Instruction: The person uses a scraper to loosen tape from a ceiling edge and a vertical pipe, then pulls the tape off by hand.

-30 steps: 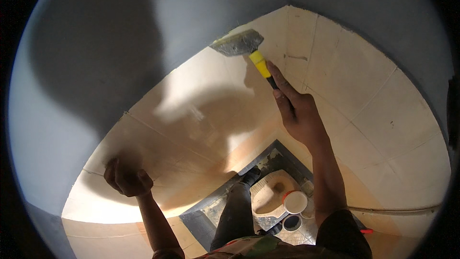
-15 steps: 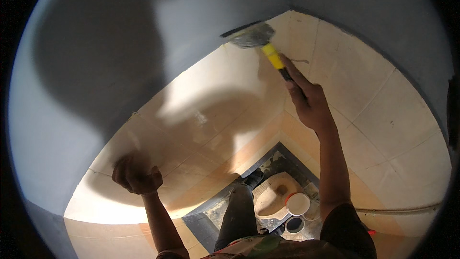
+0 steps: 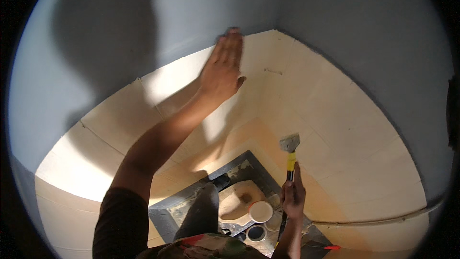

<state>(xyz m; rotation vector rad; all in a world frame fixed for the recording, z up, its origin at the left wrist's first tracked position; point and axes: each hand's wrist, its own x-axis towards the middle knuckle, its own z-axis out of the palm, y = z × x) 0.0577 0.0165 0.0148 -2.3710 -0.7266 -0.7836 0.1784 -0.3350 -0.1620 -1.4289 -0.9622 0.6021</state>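
My left hand [image 3: 221, 69] reaches up and forward, fingers stretched out together, with its fingertips at the line where the blue-grey painted wall [image 3: 201, 14] meets the cream tiles [image 3: 172, 79]. Nothing is held in it. Lower on the right, my right hand [image 3: 293, 196] is wrapped round the black and yellow handle of a scraper [image 3: 289, 143]. The scraper's broad grey blade points upward, apart from the painted wall. Part of its long handle runs down behind my fingers and wrist.
Below is a squat toilet [image 3: 239, 201] set in a dark-edged floor. Beside it stand a white bucket with a red rim [image 3: 261, 212] and a dark-filled pot [image 3: 256, 232]. A pipe [image 3: 373, 222] runs along the right wall, near a small red thing [image 3: 332, 247].
My right hand has drawn the scraper down from the painted wall's lower edge. My left hand has risen from the lower left to that edge and straightened its fingers. The view has shifted.
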